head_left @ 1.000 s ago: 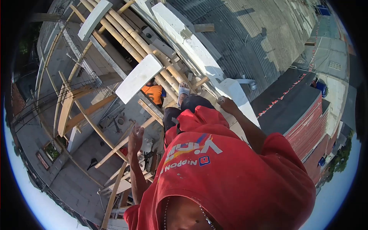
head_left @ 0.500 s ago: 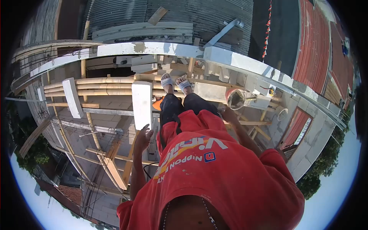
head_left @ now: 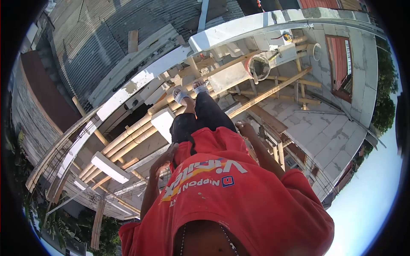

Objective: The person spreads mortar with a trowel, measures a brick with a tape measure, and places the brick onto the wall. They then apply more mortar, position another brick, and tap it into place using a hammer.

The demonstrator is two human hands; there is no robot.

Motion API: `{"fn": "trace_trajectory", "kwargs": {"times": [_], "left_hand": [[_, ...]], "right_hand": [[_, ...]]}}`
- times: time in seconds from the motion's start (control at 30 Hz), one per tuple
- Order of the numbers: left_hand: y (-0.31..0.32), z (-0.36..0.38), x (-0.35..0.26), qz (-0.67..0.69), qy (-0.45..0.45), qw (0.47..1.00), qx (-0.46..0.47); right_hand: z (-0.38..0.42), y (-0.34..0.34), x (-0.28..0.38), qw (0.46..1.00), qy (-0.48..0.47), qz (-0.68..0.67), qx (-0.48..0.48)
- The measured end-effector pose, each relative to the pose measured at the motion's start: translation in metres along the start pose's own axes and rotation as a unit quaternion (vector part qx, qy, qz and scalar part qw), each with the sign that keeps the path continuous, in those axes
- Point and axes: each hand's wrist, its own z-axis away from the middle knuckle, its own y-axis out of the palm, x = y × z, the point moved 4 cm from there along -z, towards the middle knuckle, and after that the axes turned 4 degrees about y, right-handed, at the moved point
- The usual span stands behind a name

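My left hand (head_left: pixel 164 160) hangs beside my left hip with its fingers apart and nothing visible in it. Close by, a white block (head_left: pixel 164 123) lies across the bamboo poles, partly covered by my leg. My right hand (head_left: pixel 245 129) is at my right hip, fingers curled in, with no object showing. My sandaled feet stand on the scaffold, beside a pale board (head_left: pixel 229 78). Beyond that board, a bucket (head_left: pixel 259 68) holds grey material and a tool with a handle. Neither hand touches the block or bucket.
Bamboo poles (head_left: pixel 128 140) run along the scaffold, carrying another white block (head_left: pixel 110 167). A white wall top (head_left: pixel 235 32) curves past my feet, with corrugated roofing (head_left: pixel 100 47) beyond. A long wooden beam (head_left: pixel 269 92) spans the drop on my right. A yellow-and-black tool (head_left: pixel 287 37) lies farther off.
My view and body have turned to the right. My left foot has stepped, and the white block has passed behind my left leg. Both hands remain low beside me.
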Motion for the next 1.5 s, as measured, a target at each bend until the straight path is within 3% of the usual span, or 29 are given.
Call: {"fn": "trace_trajectory", "kwargs": {"times": [0.03, 0.13, 0.17, 0.27, 0.33, 0.43, 0.47, 0.57, 0.67, 0.77, 0.83, 0.9, 0.97, 1.0, 1.03, 1.1, 1.2, 1.27, 1.4, 1.43, 1.5], "left_hand": [[0.0, -0.002, -0.006, -0.029, -0.004, 0.999, 0.016], [-0.004, -0.021, -0.001, -0.118, -0.053, 0.991, 0.041], [-0.005, -0.028, 0.001, -0.147, -0.071, 0.986, 0.047], [-0.006, -0.051, -0.012, -0.193, -0.115, 0.973, 0.061], [-0.004, -0.06, -0.031, -0.182, -0.139, 0.971, 0.066], [0.001, -0.101, -0.008, -0.287, -0.096, 0.95, 0.076], [0.004, -0.11, -0.013, -0.313, -0.091, 0.944, 0.054], [0.019, -0.142, -0.063, -0.356, -0.114, 0.925, -0.063], [0.022, -0.214, -0.082, -0.307, -0.037, 0.949, -0.061], [0.026, -0.312, -0.083, -0.338, 0.016, 0.941, -0.002], [0.048, -0.382, -0.121, -0.474, 0.124, 0.87, 0.053], [0.062, -0.476, -0.124, -0.266, 0.07, 0.959, 0.074], [0.091, -0.564, -0.134, 0.081, 0.051, 0.995, 0.027], [0.109, -0.584, -0.205, -0.148, 0.034, 0.987, 0.053], [0.125, -0.625, -0.221, -0.15, 0.043, 0.985, 0.068], [0.147, -0.74, -0.199, -0.199, 0.141, 0.969, 0.044], [0.194, -0.821, -0.231, -0.238, 0.159, 0.957, -0.041], [0.215, -0.848, -0.245, -0.153, 0.148, 0.977, -0.001], [0.229, -0.894, -0.212, -0.039, 0.008, 0.999, 0.037], [0.224, -0.874, -0.223, -0.128, -0.06, 0.988, 0.063], [0.216, -0.866, -0.213, -0.145, -0.106, 0.98, 0.082]], "right_hand": [[-0.014, 0.019, -0.03, 0.999, -0.027, 0.023, -0.04], [0.01, 0.0, -0.01, 0.998, -0.022, 0.05, 0.035], [0.023, -0.012, 0.006, 0.999, 0.034, 0.003, 0.012], [-0.008, -0.002, -0.032, 0.995, -0.032, 0.09, -0.017], [-0.023, -0.007, -0.049, 0.996, -0.032, 0.056, -0.059], [-0.042, -0.034, -0.051, 0.986, -0.072, 0.129, -0.082], [-0.053, -0.045, -0.048, 0.977, -0.095, 0.173, -0.079], [-0.152, -0.029, -0.131, 0.988, -0.057, 0.099, -0.105], [-0.222, -0.061, -0.139, 0.982, -0.073, 0.087, -0.154], [-0.305, -0.081, -0.161, 0.994, 0.022, 0.061, -0.083], [-0.328, -0.117, -0.139, 0.989, 0.095, 0.034, -0.109], [-0.356, -0.141, -0.122, 0.981, 0.148, 0.014, -0.125], [-0.402, -0.143, -0.131, 0.979, 0.159, 0.04, -0.119], [-0.421, -0.139, -0.137, 0.978, 0.166, 0.055, -0.112], [-0.441, -0.137, -0.139, 0.972, 0.172, 0.097, -0.125], [-0.458, -0.148, -0.124, 0.965, 0.188, 0.075, -0.17], [-0.513, -0.133, -0.141, 0.959, 0.168, 0.156, -0.168], [-0.548, -0.124, -0.159, 0.964, 0.165, 0.152, -0.145], [-0.569, -0.133, -0.158, 0.969, 0.206, 0.129, -0.036], [-0.577, -0.13, -0.173, 0.978, 0.2, 0.056, 0.011], [-0.571, -0.122, -0.181, 0.986, 0.165, 0.019, 0.031]]}}
